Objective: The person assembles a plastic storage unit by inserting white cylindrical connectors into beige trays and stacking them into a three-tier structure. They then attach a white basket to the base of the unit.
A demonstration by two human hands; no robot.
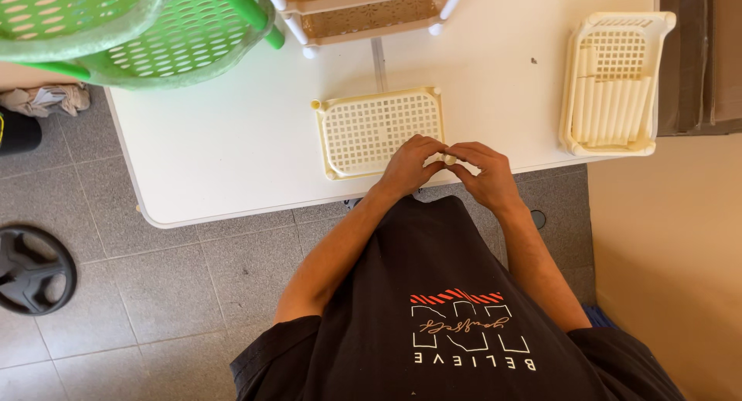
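Both hands meet at the tray's [371, 130] near corner; left hand [408, 167] and right hand [485, 175] fingers pinch a small cream peg [449, 158] — keep it square, press straight.

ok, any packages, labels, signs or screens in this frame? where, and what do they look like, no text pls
No packages, signs or screens in view.
Shirt print: the only lettering, on the person's black shirt at bottom centre; white outline block letters, an orange script line across them, a red striped bar on the upper side.
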